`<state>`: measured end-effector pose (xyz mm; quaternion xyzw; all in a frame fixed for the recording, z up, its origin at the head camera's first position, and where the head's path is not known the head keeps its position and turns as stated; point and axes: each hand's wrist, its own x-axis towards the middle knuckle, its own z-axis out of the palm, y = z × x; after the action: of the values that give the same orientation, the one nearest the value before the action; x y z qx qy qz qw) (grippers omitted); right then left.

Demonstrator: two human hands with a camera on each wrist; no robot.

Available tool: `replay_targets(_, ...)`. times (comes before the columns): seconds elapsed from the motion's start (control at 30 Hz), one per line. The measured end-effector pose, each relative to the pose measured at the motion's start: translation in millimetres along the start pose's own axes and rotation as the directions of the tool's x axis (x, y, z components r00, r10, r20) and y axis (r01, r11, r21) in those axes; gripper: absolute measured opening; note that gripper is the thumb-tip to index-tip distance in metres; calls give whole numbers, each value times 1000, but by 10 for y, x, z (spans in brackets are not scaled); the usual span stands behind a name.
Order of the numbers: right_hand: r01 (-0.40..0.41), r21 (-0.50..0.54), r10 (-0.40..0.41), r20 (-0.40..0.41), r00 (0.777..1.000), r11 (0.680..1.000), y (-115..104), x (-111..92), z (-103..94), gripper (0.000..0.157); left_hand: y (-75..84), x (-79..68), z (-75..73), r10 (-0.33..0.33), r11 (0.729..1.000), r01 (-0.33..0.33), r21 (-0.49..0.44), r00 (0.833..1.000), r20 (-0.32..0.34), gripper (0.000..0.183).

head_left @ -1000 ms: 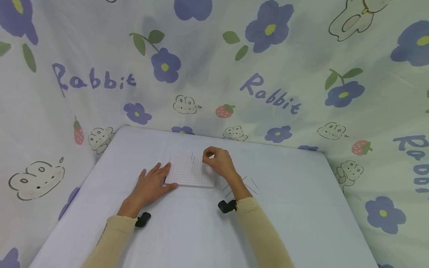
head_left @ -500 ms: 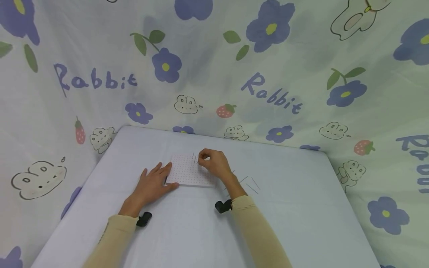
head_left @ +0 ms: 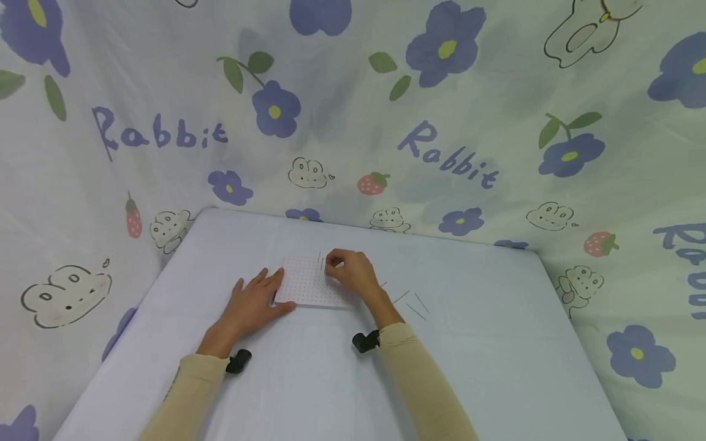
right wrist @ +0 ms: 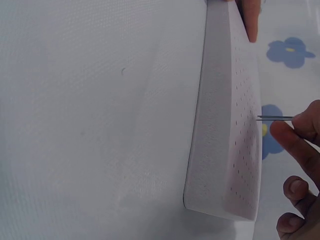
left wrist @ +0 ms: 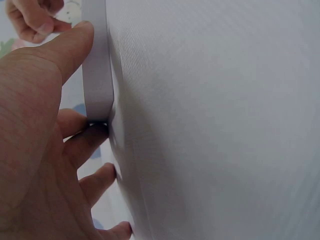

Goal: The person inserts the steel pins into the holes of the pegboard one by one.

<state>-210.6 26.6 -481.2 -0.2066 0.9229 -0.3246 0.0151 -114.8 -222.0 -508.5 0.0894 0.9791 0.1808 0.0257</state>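
Reaching in from the table's near side, your left arm wears a tan sleeve [head_left: 184,392], with a small black device [head_left: 238,361] at the wrist. Your left hand [head_left: 250,308] lies with fingers fairly straight and spread, touching the board rather than gripping it: thumb at the board's near edge, forefinger at its left edge. The white board [head_left: 306,285], dotted with rows of holes, lies flat on the white table [head_left: 485,343], slightly left of the middle and set in from the far edge. Two thin rods [head_left: 319,256] stand upright near the board's far edge. Just right of them, above the board, your right hand [head_left: 354,271] pinches a slim dark rod between thumb and forefinger, other fingers loosely curled; you cannot tell whether the rod's tip sits in a hole. Right of the board, several loose rods [head_left: 421,302] lie scattered on the table, some near your right wrist. Past the table's right edge hangs a flower-printed cloth [head_left: 678,202].
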Motion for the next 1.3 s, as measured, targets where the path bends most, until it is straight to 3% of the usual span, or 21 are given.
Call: replay_targets(1.3,-60,-43,60,5,998,997,-17,-32,81,6,34,-14,-17,0,1000,0,1,1000,-7,89)
